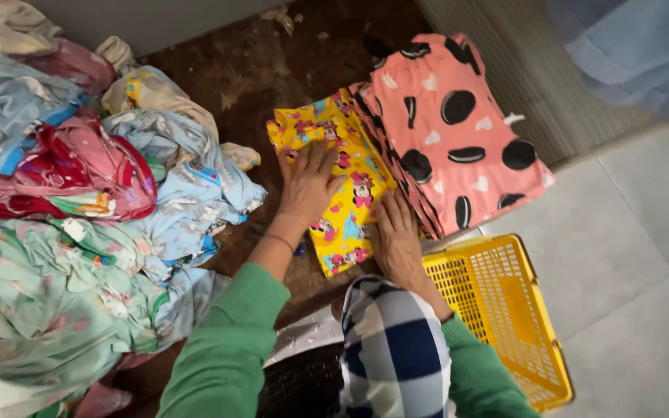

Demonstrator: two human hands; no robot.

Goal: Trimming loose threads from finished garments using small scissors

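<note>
- The folded yellow cotton garment printed with cartoon mice (pixel 350 186) lies flat on the dark brown worn tabletop (pixel 249 70), its long side running away from the person and its right edge touching a neighbouring stack.
- The left hand (pixel 309 184) rests on the yellow garment's left half with fingers spread and palm down, pressing rather than pinching; it looks placed to keep the fold flat.
- The right hand (pixel 396 236) lies at the yellow garment's near right corner, fingers together and flat against the cloth, gripping nothing that I can see; it seems to smooth or square that edge.
- Both arms wear green knit sleeves (pixel 226 348), and a thin band circles the left wrist.
- Just right of the yellow garment sits a stack of folded salmon-pink fabric with black sandwich-biscuit and white heart prints (pixel 458 131), edges aligned, likely so the folded pieces stay together.
- Left of the yellow garment, well apart across bare tabletop, a loose heap of unfolded clothes in pale blue, mint green, red and pink (pixel 79 217) is piled up.
- Near of the yellow garment, a blue-and-white checked cloth (pixel 392 348) hangs in front of the person.
- Right and near of the yellow garment, a yellow perforated plastic basket (pixel 505 310) stands lower down on the pale grey tiled floor (pixel 636 255).
- Beyond the pink stack, a light blue cloth (pixel 636 46) fills the far right corner.
</note>
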